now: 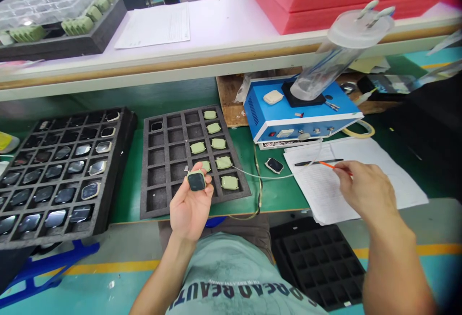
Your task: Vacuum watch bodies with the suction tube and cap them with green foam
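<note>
My left hand (189, 207) is palm up over the front of a black foam tray (155, 199), with its fingertips shut on a small rounded-square watch-like module (197, 181) with a dark face and pale green edge. Several pale green modules (224, 162) sit in that tray's right-hand compartments. A similar dark-faced module (274, 165) lies on the green bench mat (274, 197) with a thin cable running toward the papers. My right hand (363, 192) pinches a thin orange stick (334, 167) above printed papers (346, 182).
A second foam tray (122, 132) holds several dark-faced modules at the left. A blue bench unit (301, 113) with a clear cylinder (341, 48) stands behind the papers. A black compartment tray (317, 267) sits low at the right. A white shelf (216, 60) crosses above the bench.
</note>
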Motion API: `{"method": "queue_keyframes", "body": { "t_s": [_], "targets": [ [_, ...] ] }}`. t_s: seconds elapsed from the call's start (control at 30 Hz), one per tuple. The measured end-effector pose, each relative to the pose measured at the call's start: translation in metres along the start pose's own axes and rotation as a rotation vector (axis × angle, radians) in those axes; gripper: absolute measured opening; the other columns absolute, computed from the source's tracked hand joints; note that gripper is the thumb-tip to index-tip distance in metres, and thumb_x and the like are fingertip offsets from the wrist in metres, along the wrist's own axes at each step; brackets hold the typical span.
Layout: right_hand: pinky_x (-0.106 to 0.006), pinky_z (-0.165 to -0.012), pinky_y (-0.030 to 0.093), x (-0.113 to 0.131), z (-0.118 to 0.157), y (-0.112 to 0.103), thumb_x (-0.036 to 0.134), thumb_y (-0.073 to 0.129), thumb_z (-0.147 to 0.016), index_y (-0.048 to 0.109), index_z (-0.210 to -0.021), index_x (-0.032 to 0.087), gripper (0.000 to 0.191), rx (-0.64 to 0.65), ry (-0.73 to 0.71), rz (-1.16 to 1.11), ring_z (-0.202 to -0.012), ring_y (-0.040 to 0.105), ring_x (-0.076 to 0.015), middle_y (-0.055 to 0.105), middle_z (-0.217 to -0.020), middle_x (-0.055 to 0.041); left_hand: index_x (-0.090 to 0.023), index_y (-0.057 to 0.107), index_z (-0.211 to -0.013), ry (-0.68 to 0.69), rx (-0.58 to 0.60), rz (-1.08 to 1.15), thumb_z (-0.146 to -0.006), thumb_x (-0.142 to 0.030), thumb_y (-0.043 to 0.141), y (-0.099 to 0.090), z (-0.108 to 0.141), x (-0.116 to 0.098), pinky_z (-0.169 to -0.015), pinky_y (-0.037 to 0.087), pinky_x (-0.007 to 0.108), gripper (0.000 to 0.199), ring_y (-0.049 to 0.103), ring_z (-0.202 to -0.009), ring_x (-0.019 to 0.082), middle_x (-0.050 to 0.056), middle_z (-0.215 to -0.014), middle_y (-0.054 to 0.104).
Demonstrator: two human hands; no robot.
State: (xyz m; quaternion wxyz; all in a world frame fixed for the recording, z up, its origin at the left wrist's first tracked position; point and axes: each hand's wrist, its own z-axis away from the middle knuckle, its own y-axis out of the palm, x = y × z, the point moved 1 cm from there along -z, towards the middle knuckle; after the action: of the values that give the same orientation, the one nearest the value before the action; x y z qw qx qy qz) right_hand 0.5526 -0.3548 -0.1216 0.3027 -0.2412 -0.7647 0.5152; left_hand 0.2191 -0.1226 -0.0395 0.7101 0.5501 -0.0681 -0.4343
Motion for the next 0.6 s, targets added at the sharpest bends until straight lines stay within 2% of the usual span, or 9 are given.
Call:
{"method": "queue_keyframes", "body": {
  "t_s": [0.13,0.23,0.3,0.37,0.5,0.6],
  "targets": [
    [-0.047,-0.067,0.041,0.004,0.003,-0.011,0.033,0.055,-0.087,0.059,-0.083,0.029,0.007,-0.028,0.05,-0.002,-0.082,0.057,-0.0353,0.069,-0.081,-0.0147,-0.012,0.069,-0.122,-0.015,-0.021,-0.004,-0.102,-0.022,0.046,0.001,0.003,-0.002,-0.072,0.054,0.025,0.032,0.061,-0.087,0.016,0.012,-0.105,0.064],
    [-0.045,-0.068,0.044,0.024,0.005,-0.024,0.031,0.057,-0.086,0.062,-0.087,0.028,0.006,-0.201,0.026,-0.074,-0.081,0.062,-0.0332,0.07,-0.083,-0.0135,-0.012,0.068,-0.123,-0.034,-0.042,-0.006,-0.102,-0.022,0.045,0.001,0.004,-0.003,-0.072,0.054,0.026,0.033,0.062,-0.087,0.017,0.012,-0.105,0.065],
    [-0.043,-0.069,0.048,0.05,0.007,-0.033,0.03,0.057,-0.089,0.064,-0.092,0.026,0.009,-0.321,-0.04,-0.174,-0.079,0.064,-0.0301,0.071,-0.085,-0.0124,-0.012,0.068,-0.125,-0.045,-0.048,0.006,-0.103,-0.023,0.045,0.002,0.005,-0.003,-0.071,0.054,0.026,0.033,0.063,-0.086,0.017,0.012,-0.104,0.065],
    [-0.041,-0.071,0.052,0.084,0.008,-0.039,0.029,0.058,-0.093,0.065,-0.095,0.024,0.009,-0.345,-0.142,-0.308,-0.077,0.066,-0.0269,0.072,-0.087,-0.0108,-0.012,0.067,-0.127,-0.059,-0.05,0.016,-0.103,-0.023,0.044,0.002,0.005,-0.002,-0.071,0.054,0.026,0.034,0.063,-0.085,0.017,0.011,-0.103,0.065],
    [-0.038,-0.075,0.054,0.162,0.012,-0.046,0.021,0.059,-0.099,0.066,-0.101,0.024,0.008,-0.201,-0.408,-0.599,-0.083,0.068,-0.024,0.072,-0.091,-0.0071,-0.012,0.065,-0.13,-0.087,-0.059,0.009,-0.103,-0.023,0.045,0.004,0.008,-0.001,-0.07,0.054,0.025,0.035,0.064,-0.084,0.016,0.012,-0.102,0.066],
    [-0.036,-0.075,0.053,0.21,0.016,-0.049,0.014,0.057,-0.1,0.066,-0.105,0.024,0.014,-0.105,-0.623,-0.718,-0.083,0.067,-0.0215,0.073,-0.093,-0.0054,-0.011,0.064,-0.13,-0.102,-0.068,-0.005,-0.103,-0.023,0.044,0.005,0.01,-0.001,-0.068,0.054,0.025,0.036,0.064,-0.083,0.017,0.012,-0.1,0.067]
  ]
}}
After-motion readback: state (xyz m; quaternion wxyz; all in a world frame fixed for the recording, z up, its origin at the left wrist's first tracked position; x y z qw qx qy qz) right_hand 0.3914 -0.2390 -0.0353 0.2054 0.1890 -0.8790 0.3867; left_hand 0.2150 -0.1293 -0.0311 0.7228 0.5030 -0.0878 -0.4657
